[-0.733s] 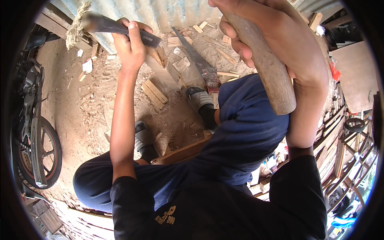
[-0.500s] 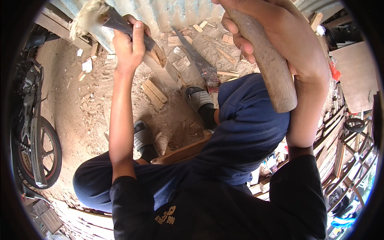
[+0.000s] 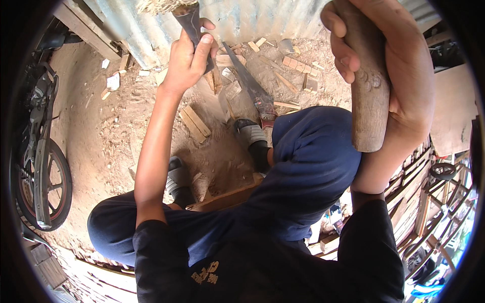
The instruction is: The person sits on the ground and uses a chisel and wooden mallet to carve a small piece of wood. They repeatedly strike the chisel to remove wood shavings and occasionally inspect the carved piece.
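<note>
My left hand (image 3: 186,65) is closed around the dark metal socket of a chisel (image 3: 188,24), its thumb along the side. The pale, frayed end of the chisel's wooden handle (image 3: 165,6) points up at the top edge of the view. Beneath that hand stands a length of wood (image 3: 214,83); whether the chisel's tip touches it I cannot tell. My right hand (image 3: 406,65) grips a thick, round wooden club (image 3: 371,113), raised over my knee at the right. The club's upper end runs out of view.
A handsaw (image 3: 247,83) lies on the dirt beyond my sandalled foot (image 3: 250,132). Wood offcuts (image 3: 194,123) are scattered about. Corrugated metal sheeting (image 3: 252,20) closes off the far side. A motorcycle (image 3: 43,171) stands at left. Wooden slats (image 3: 409,197) are at right.
My left hand and the chisel have shifted right and the chisel stands steeper. My right hand has moved right and the club now hangs more upright.
</note>
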{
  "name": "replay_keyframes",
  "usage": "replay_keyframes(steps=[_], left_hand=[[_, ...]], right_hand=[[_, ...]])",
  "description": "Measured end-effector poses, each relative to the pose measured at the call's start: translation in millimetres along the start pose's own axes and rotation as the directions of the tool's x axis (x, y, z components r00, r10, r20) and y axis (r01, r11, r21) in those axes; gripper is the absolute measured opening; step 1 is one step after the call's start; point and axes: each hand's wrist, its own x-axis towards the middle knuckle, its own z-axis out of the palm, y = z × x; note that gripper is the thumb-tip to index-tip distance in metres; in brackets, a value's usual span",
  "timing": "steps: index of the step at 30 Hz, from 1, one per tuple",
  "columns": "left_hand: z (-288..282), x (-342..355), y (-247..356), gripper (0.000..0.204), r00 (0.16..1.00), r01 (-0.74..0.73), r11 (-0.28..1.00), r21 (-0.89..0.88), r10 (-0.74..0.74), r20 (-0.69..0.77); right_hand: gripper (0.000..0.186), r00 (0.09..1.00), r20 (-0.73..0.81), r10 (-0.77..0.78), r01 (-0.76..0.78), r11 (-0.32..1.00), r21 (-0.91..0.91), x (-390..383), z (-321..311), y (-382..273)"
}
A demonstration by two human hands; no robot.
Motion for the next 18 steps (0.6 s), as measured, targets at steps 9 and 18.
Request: replay_keyframes(steps=[9,18], left_hand=[[0.7,2.9,-12.1,0.022,0.998,-0.042,0.985,0.166,0.05,-0.045],[-3.9,0.8,-19.2,0.03,0.994,-0.05,0.964,0.262,0.072,-0.078]], right_hand=[[0.03,0.999,-0.03,-0.038,0.038,0.999,0.002,-12.2,-6.7,-2.6],[0.038,0.98,0.2,-0.025,0.1,0.921,-0.377,-16.2,-2.9,21.6]])
